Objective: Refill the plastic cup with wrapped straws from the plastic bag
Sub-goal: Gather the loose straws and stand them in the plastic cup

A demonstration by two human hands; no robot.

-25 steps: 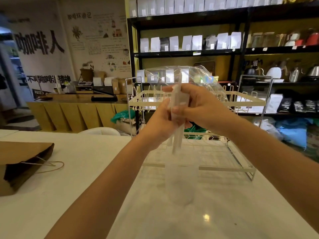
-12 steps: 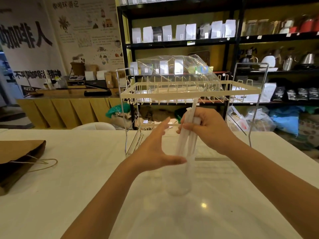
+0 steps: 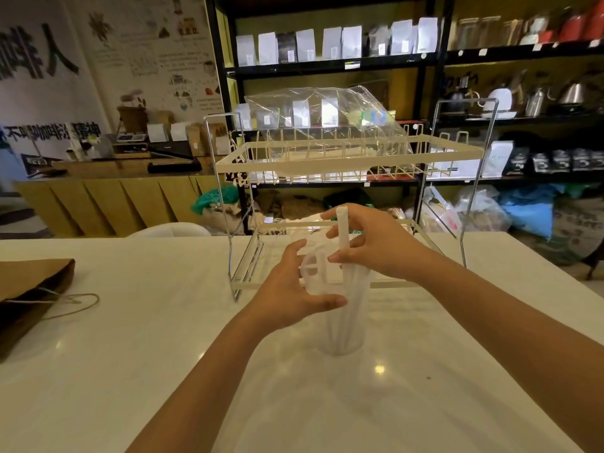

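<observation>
A clear plastic cup point(image 3: 343, 341) stands upright on the white table point(image 3: 130, 354) in front of me. Several wrapped white straws point(image 3: 343, 230) stick down into it, their tops above the rim. My right hand point(image 3: 376, 243) pinches the straws near their upper part. My left hand point(image 3: 291, 292) curls against the cup's left side at the rim, thumb in front. The clear plastic bag point(image 3: 330, 116) lies on the upper shelf of the wire rack point(image 3: 346, 158) behind the cup, with some white straws left inside.
The two-tier wire rack stands on the table just behind the cup. A brown paper bag point(image 3: 29, 289) with string handles lies at the table's left edge. Dark shelves with pouches and kettles fill the background.
My right hand has come down from head height and lowered the straws into the cup. My left hand let go of the bundle and moved onto the cup's rim.
</observation>
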